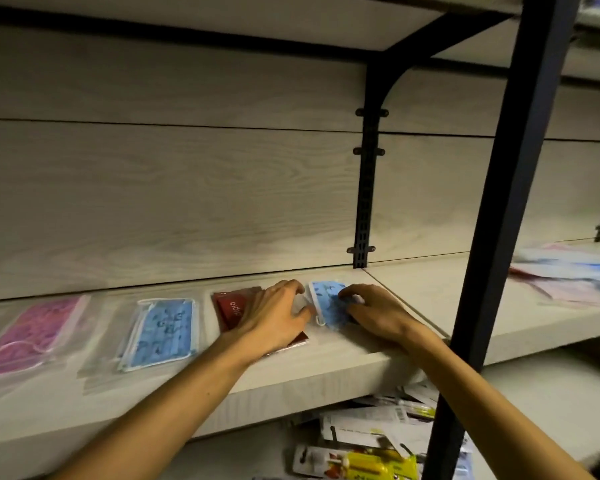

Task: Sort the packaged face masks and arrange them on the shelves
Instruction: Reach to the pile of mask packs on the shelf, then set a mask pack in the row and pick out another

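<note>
Lying on the shelf (pixel 326 362): two blue masks (pixel 160 332), one pink (pixel 32 327), one red (pixel 229 306).
</note>
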The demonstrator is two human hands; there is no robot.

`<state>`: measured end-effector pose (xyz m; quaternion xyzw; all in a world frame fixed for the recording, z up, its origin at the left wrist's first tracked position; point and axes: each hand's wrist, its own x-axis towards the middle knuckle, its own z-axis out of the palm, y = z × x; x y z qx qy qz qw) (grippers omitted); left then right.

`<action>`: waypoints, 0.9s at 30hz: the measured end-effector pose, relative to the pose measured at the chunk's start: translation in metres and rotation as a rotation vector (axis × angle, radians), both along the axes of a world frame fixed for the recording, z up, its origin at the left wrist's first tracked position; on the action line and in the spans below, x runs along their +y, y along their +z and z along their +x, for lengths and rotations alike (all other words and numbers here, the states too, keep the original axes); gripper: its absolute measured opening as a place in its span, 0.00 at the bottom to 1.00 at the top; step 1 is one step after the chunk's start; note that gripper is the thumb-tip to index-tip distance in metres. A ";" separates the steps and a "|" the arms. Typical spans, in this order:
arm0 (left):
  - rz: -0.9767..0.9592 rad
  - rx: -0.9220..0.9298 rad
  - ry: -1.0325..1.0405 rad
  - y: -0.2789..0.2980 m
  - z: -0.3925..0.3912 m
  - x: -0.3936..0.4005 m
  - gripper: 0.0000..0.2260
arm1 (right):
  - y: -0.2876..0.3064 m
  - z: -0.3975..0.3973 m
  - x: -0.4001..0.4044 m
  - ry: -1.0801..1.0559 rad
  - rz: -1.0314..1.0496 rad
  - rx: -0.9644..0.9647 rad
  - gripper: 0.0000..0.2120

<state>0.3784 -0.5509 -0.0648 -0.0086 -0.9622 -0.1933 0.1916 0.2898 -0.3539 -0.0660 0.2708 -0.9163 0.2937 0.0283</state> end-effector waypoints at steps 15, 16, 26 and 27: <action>-0.093 0.279 0.016 0.012 0.027 0.016 0.08 | 0.008 0.042 0.022 0.029 0.004 0.452 0.23; -0.097 0.283 0.006 0.013 0.035 0.022 0.08 | 0.010 0.052 0.035 0.064 0.007 0.466 0.24; -0.262 0.531 -0.112 0.028 0.090 0.178 0.08 | 0.014 0.094 0.224 0.065 -0.103 0.633 0.19; -0.269 0.530 -0.110 0.028 0.089 0.196 0.08 | 0.013 0.088 0.246 0.015 -0.118 0.607 0.21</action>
